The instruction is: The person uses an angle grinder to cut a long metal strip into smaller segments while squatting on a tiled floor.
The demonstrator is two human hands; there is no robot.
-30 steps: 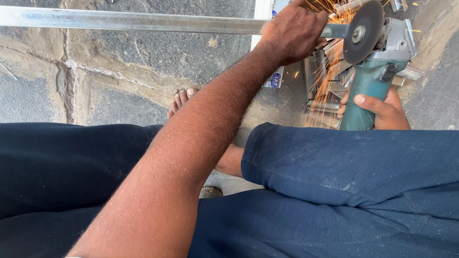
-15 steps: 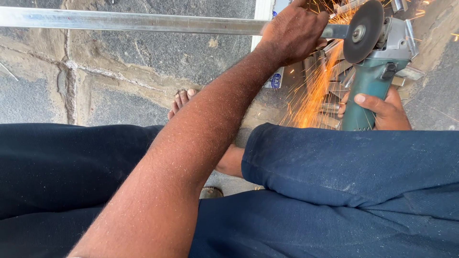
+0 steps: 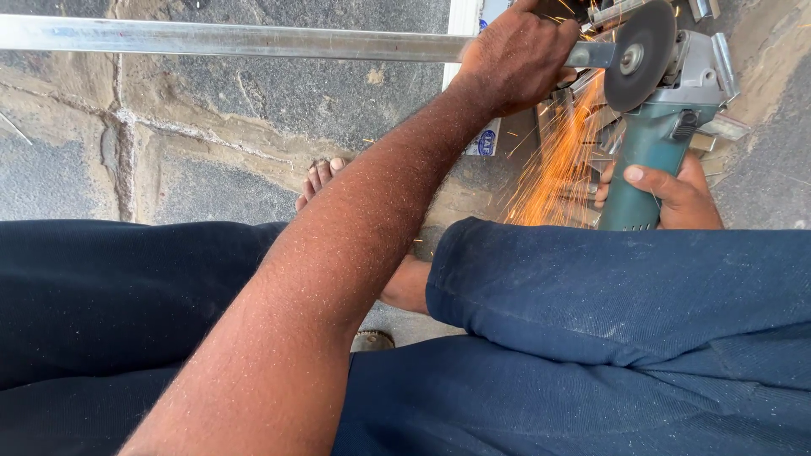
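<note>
Rough grey stone paving [image 3: 253, 93] with pale mortar joints fills the background. Against it, a white flat package with a round blue label [image 3: 487, 142] lies just below the long metal bar [image 3: 228, 40], which is a straight, shiny square tube running from the left edge toward the grinder. The left hand [image 3: 515, 55] is clenched around the bar near its right end. Just right of that hand, the green angle grinder [image 3: 655, 143] sets its dark disc [image 3: 639, 55] on the bar, throwing orange sparks [image 3: 553, 173] downward. The right hand [image 3: 676, 190] grips the grinder's body. Short metal offcuts [image 3: 718, 127] lie beside it. Below the bar, a bare foot [image 3: 321, 181] rests on the stone, beside dusty blue trousers [image 3: 608, 295].
</note>
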